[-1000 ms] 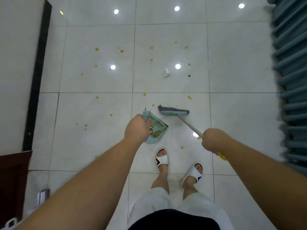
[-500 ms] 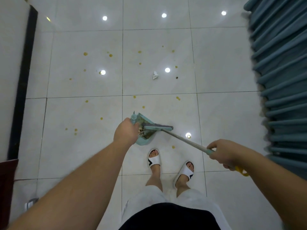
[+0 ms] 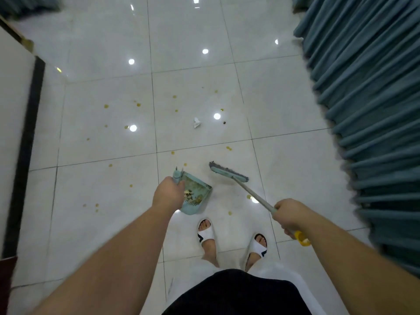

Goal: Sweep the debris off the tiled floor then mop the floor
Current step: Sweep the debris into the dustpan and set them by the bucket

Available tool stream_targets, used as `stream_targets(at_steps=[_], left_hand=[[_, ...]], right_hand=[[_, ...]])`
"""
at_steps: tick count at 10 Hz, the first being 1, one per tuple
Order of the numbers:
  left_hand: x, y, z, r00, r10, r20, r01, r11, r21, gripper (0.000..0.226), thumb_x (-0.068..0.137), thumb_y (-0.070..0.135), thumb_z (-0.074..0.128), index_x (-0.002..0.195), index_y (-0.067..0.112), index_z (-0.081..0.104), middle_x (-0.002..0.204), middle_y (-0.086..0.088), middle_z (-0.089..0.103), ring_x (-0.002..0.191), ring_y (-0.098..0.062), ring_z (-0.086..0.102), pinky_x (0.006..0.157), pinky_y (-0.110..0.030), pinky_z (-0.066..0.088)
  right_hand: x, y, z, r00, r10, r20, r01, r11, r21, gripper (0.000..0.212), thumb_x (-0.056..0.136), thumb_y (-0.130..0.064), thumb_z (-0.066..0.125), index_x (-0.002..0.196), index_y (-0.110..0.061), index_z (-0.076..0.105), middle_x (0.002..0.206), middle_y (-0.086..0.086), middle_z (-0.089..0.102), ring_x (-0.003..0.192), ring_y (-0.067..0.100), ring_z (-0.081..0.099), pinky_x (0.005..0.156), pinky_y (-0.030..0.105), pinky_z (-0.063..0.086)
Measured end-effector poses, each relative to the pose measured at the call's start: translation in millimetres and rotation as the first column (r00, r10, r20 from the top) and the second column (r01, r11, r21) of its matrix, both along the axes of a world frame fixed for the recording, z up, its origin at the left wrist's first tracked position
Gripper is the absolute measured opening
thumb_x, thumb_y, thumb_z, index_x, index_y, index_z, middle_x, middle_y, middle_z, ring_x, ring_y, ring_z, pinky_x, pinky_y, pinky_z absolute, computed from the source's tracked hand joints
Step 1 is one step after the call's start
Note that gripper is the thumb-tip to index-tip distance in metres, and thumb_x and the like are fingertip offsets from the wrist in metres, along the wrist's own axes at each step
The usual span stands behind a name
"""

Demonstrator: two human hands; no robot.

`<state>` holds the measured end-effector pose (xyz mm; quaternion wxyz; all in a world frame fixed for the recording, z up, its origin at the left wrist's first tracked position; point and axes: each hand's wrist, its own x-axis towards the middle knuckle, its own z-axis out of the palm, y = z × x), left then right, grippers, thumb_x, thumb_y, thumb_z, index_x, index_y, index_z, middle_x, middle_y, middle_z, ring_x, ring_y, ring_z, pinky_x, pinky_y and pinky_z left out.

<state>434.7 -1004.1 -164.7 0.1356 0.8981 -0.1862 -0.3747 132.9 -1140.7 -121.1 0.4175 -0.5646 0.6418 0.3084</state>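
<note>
My left hand (image 3: 168, 191) grips the handle of a teal dustpan (image 3: 197, 196) just in front of my feet; brown and yellow bits lie inside it. My right hand (image 3: 288, 215) grips the grey shaft of a broom near its yellow end cap (image 3: 301, 238). The broom head (image 3: 228, 174) is to the right of the pan, apart from it. Several small yellow debris bits (image 3: 138, 105) dot the white tiled floor (image 3: 279, 98), and a crumpled white scrap (image 3: 196, 122) lies farther ahead.
A blue-green pleated curtain (image 3: 372, 105) hangs along the right side. A white wall with a black strip (image 3: 27, 142) runs down the left, and a dark wooden piece (image 3: 6, 283) shows at the lower left. My feet in white slippers (image 3: 206, 233) stand behind the dustpan.
The broom head was drawn onto the dustpan mouth, then moved back out to the right. The view tilted up and swung, showing more floor ahead and more curtain.
</note>
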Motion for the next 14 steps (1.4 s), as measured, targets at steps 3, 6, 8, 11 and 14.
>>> stream_targets(at_steps=[3,6,8,11,14], left_hand=[[-112.0,-58.7,40.0,0.997,-0.06,0.051,0.064,0.995,-0.074,0.035,0.101,0.039,0.051,0.099,0.004,0.059,0.085,-0.01,0.062,0.075,-0.026,0.059,0.061,-0.031,0.043],[-277.9,-155.0,81.1,0.985,-0.112,0.128,0.13,0.982,-0.14,0.039,0.1,0.042,0.05,0.101,0.005,0.062,0.092,-0.016,0.067,0.085,-0.035,0.066,0.073,-0.04,0.055],[-352.9,-221.5,107.1,0.968,-0.212,0.133,0.234,0.956,-0.179,0.039,0.1,0.041,0.049,0.101,0.004,0.061,0.094,-0.017,0.066,0.082,-0.035,0.064,0.069,-0.037,0.052],[-391.3,-328.9,118.9,0.983,-0.181,0.031,0.183,0.948,-0.261,0.035,0.097,0.042,0.051,0.091,0.008,0.055,0.075,-0.009,0.054,0.062,-0.029,0.052,0.057,-0.031,0.04],[-383.2,-454.4,89.5,0.984,-0.172,-0.05,0.151,0.947,-0.282,0.034,0.098,0.039,0.049,0.083,0.009,0.053,0.069,-0.007,0.05,0.052,-0.022,0.043,0.051,-0.026,0.035]], right_hand=[[-136.5,-31.3,1.7,0.973,-0.225,0.055,0.224,0.974,0.011,0.021,0.097,-0.008,0.049,0.104,0.003,0.066,0.076,0.022,0.06,0.054,0.026,0.055,0.053,0.032,0.046],[-303.6,-80.8,38.5,0.963,-0.244,0.117,0.25,0.967,-0.038,0.027,0.099,-0.018,0.049,0.109,0.001,0.066,0.092,0.021,0.074,0.086,0.034,0.075,0.08,0.045,0.063],[-375.4,-116.3,62.4,0.936,-0.308,0.171,0.334,0.931,-0.145,0.022,0.095,-0.015,0.05,0.099,-0.002,0.067,0.086,0.021,0.072,0.073,0.032,0.073,0.065,0.04,0.064],[-403.8,-208.5,93.6,0.947,-0.25,0.202,0.292,0.931,-0.22,0.009,0.093,-0.013,0.053,0.092,-0.008,0.06,0.07,0.006,0.063,0.049,0.017,0.059,0.039,0.025,0.044],[-374.2,-337.5,85.0,0.979,-0.189,0.074,0.201,0.954,-0.223,0.024,0.101,-0.02,0.045,0.104,-0.003,0.062,0.08,0.009,0.066,0.06,0.017,0.062,0.046,0.023,0.048]])
